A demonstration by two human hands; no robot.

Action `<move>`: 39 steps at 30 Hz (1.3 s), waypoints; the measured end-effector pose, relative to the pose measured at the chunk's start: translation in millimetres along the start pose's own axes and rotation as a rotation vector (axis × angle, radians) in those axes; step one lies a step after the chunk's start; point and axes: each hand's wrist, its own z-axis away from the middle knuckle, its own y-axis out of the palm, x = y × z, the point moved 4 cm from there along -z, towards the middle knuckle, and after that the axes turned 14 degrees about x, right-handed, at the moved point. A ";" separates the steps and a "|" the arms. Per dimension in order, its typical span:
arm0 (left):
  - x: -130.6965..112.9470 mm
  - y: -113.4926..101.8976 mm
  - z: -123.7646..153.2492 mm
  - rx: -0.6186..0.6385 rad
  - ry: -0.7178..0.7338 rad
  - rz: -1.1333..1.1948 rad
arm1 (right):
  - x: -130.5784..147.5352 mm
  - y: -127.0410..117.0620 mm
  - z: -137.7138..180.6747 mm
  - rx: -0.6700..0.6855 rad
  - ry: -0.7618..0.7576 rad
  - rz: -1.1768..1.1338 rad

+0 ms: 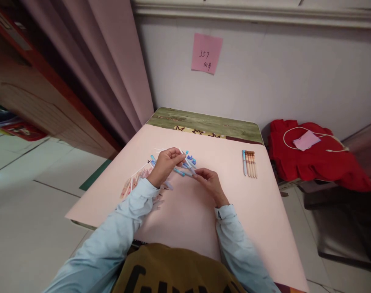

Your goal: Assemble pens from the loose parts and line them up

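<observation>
Pinching a blue pen [183,172] with left hand [165,165] and right hand [210,183], centre, over pink tabletop [188,221]; curtain [112,61] upper left.

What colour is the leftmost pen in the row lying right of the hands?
Light blue. The leftmost pen shows best in the head view.

Soft, even indoor light, no glare. Faint shadows under the sleeves on the pink table cover [258,211]. Wide-angle bending at edges; right corner dim, slightly blurred.
</observation>
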 end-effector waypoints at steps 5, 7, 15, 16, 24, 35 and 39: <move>-2.2 4.2 -0.6 -0.054 -0.001 0.031 | 0.4 -2.5 -0.1 -0.038 -0.010 -0.047; -2.8 4.3 -0.6 -0.064 0.007 0.023 | 0.6 -2.8 -0.2 -0.052 -0.007 -0.068; -7.8 5.3 -1.2 -0.062 0.019 -0.049 | 0.6 -0.5 -0.6 -0.027 0.016 -0.099; -8.1 5.4 -1.5 -0.061 0.022 -0.059 | 0.9 -0.1 -0.6 -0.022 0.018 -0.097; -7.3 4.0 -2.5 -0.060 0.022 -0.050 | 2.6 1.6 0.2 0.039 0.006 -0.126; -10.9 5.7 -2.8 -0.058 0.014 -0.076 | 9.3 3.1 2.1 0.113 0.034 -0.145; -15.3 7.4 -0.6 -0.048 0.037 -0.081 | 13.8 4.1 2.1 0.140 -0.015 -0.113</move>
